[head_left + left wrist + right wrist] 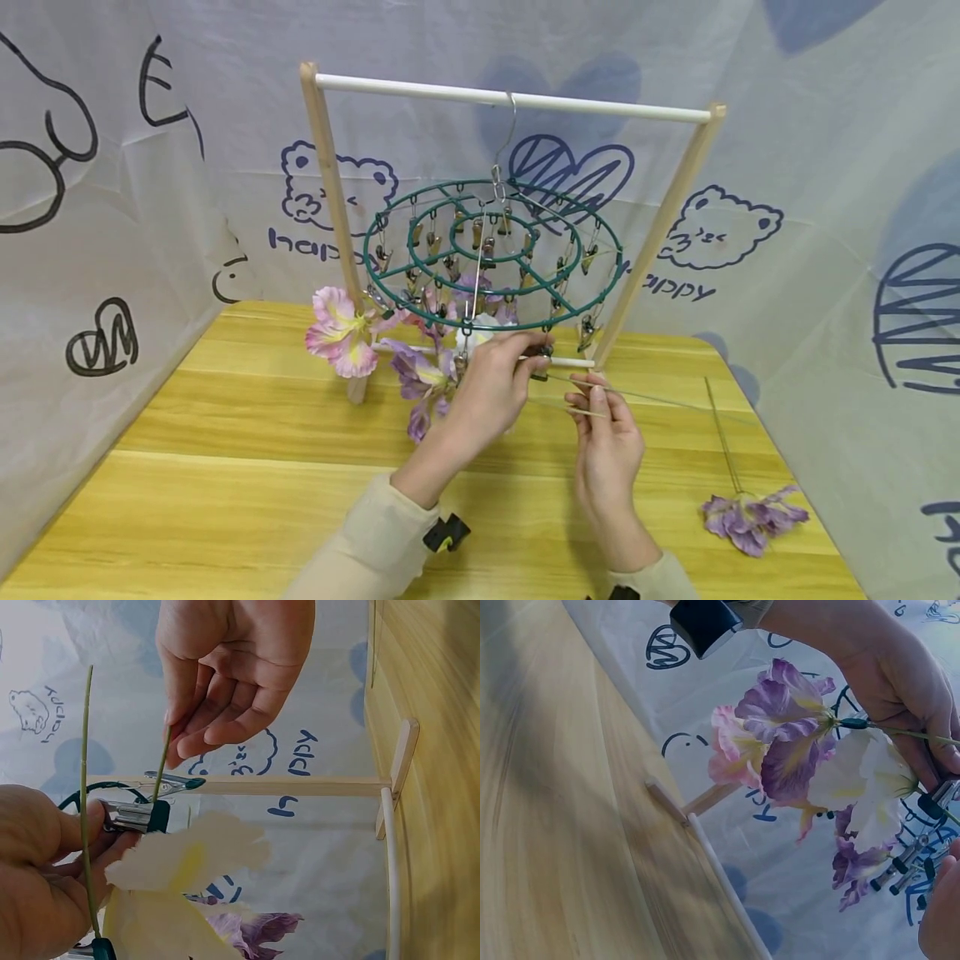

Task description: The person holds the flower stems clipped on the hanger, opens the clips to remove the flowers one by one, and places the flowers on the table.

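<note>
A pale sheet (442,33) printed with bears and hearts hangs beyond the left hand (491,379) and the right hand (609,442). The wood-grained worktop (225,500) spreads out beneath both. Farther from the person than the hands, a frame (663,233) of wooden posts and white rods stands on it. From its top rod hangs a green round hanger (566,304), above and just ahead of the left hand.

The left hand pinches a metal clip under the hanger's near rim between thumb and fingers. To its right and slightly nearer the person, the right hand pinches a thin stem between thumb and index finger, the other fingers loosely bent.

A pink flower (341,332) is well to the left of the left hand; a purple flower (411,371) is nearer on that same side. Well to the right of the right hand, a second purple bloom (750,521) lies on the worktop. A white flower (859,787) is just beside the left hand, close to the clip (131,816). The stem (163,761) runs from the right hand to the clip's dark tip.
</note>
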`<action>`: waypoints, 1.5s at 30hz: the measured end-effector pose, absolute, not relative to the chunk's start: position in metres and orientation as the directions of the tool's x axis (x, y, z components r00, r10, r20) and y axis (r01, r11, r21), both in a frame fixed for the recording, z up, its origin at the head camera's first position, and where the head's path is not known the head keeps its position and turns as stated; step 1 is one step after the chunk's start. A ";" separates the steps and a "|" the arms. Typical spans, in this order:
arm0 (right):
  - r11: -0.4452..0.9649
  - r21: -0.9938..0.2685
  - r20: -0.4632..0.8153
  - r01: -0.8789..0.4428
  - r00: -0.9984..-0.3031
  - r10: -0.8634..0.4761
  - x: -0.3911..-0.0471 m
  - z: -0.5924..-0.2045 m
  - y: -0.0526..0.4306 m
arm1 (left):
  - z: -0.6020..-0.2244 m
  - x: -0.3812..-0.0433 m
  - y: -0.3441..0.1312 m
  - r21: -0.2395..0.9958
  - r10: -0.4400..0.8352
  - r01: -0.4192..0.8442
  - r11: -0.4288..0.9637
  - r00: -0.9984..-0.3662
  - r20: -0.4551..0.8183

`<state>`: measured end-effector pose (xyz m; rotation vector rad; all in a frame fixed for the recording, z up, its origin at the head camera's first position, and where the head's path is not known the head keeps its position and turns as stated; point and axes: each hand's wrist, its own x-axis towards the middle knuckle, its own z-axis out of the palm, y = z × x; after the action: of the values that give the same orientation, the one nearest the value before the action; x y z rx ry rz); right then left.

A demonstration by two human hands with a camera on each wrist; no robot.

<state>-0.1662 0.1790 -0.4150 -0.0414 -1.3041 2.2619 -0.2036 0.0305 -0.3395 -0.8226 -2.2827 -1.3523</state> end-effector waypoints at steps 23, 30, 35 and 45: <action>-0.364 -0.799 0.305 -0.478 -0.844 0.441 -0.168 -0.415 0.183 | -0.336 -0.208 0.034 0.669 0.306 0.617 0.415 -0.787 0.536; -0.357 -0.808 0.299 -0.469 -0.848 0.438 -0.168 -0.416 0.185 | -0.337 -0.208 0.035 0.681 0.311 0.614 0.400 -0.790 0.529; -0.362 -0.799 0.307 -0.479 -0.845 0.438 -0.169 -0.417 0.185 | -0.338 -0.210 0.035 0.700 0.302 0.609 0.374 -0.793 0.529; -0.348 -0.803 0.325 -0.485 -0.844 0.427 -0.171 -0.420 0.184 | -0.338 -0.211 0.037 0.714 0.254 0.580 0.392 -0.814 0.522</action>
<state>-0.1712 0.1844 -0.4203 0.0773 -1.3389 2.2019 -0.2105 0.0373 -0.3381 -0.7265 -2.3269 -1.3916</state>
